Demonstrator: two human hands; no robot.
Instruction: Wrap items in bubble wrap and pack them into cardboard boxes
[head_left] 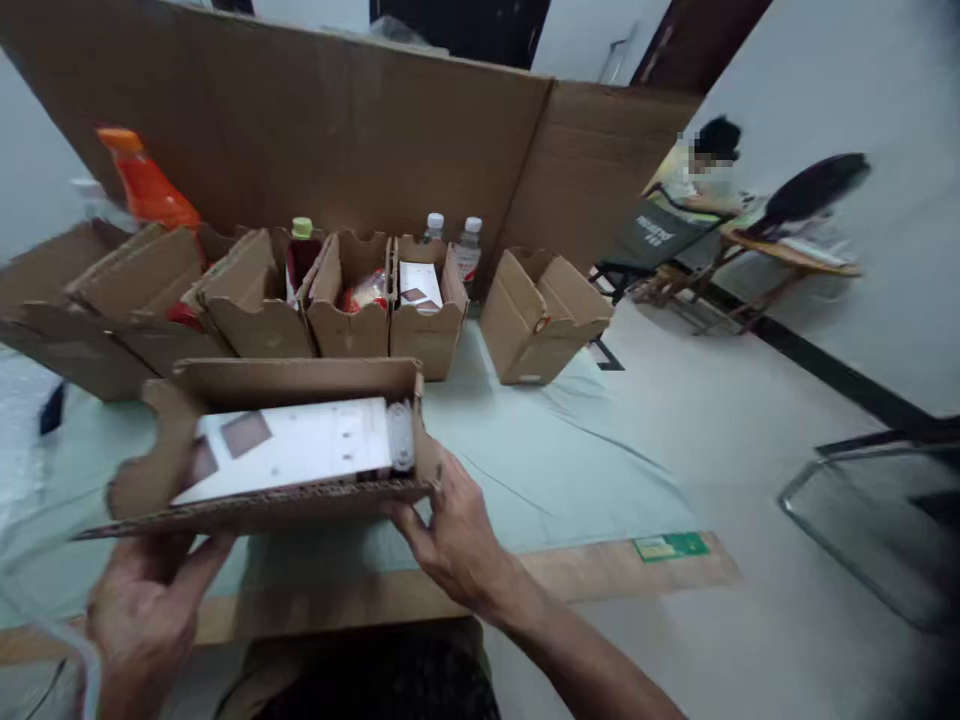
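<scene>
Left hand (146,610): holds brown box (300,376) from below.
Right hand (461,540): grips its right end.
White pack (307,440): in the box, over the table (585,575); tipping could spill it.
Row of boxes (349,335): behind; a bump could shift it.

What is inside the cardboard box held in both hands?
The cardboard box holds a white package with brownish squares and a blurred greyish item at the right end. Whatever lies beneath them is covered.
</scene>
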